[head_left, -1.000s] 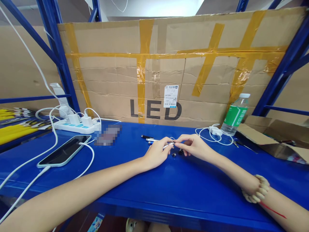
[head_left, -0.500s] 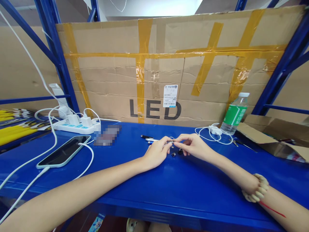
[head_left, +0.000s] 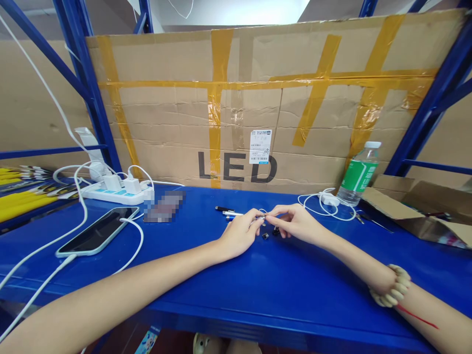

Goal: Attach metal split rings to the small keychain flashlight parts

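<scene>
My left hand (head_left: 239,235) and my right hand (head_left: 297,222) meet fingertip to fingertip over the blue shelf (head_left: 236,275), both pinching a small silver pen-like part (head_left: 260,218). Two tiny black pieces (head_left: 270,233) lie on the shelf just below the fingers. Behind my left hand rest a black pen part (head_left: 223,209) and a silver tube (head_left: 231,214). A beaded bracelet (head_left: 391,292) circles my right wrist.
A taped cardboard sheet marked LED (head_left: 258,103) closes the back. At left lie a phone (head_left: 98,230) on a white cable, a power strip (head_left: 113,191) with chargers and yellow items (head_left: 22,196). At right stand a green-labelled bottle (head_left: 359,174), a white cable (head_left: 324,202) and an open carton (head_left: 416,209).
My fingertips have shifted very slightly on the small part. Everything else stays where it was.
</scene>
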A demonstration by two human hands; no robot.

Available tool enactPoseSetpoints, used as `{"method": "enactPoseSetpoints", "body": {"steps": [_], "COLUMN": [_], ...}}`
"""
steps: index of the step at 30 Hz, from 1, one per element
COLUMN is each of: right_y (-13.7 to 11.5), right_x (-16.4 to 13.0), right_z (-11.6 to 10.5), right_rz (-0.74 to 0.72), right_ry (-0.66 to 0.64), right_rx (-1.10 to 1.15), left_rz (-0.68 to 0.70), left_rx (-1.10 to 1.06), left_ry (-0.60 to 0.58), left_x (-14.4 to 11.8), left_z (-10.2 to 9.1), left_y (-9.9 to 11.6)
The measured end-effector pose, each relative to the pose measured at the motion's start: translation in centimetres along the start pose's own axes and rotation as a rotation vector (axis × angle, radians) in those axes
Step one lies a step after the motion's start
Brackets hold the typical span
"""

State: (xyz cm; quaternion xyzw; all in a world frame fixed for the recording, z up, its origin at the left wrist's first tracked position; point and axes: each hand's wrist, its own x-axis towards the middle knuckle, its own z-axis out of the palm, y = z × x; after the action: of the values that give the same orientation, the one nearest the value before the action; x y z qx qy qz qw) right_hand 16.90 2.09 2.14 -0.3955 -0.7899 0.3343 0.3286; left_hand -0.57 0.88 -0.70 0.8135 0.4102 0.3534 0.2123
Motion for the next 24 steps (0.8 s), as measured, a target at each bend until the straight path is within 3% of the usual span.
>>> {"method": "enactPoseSetpoints", "body": {"steps": [13, 24], "right_y": [0.6, 0.9], "right_x": [0.3, 0.3], "right_z": [-0.8, -0.7], "right_rz": [0.01, 0.049], "right_ry": [-0.058, -0.147], "right_rx": [0.004, 0.044], "left_rz": [0.032, 0.151], "left_rx": [0.19, 0.173], "left_ry": [-0.076, -0.109], "left_x": [-0.7, -0.9], "left_z": [-0.2, -0.4], "left_y": [0.7, 0.7]}}
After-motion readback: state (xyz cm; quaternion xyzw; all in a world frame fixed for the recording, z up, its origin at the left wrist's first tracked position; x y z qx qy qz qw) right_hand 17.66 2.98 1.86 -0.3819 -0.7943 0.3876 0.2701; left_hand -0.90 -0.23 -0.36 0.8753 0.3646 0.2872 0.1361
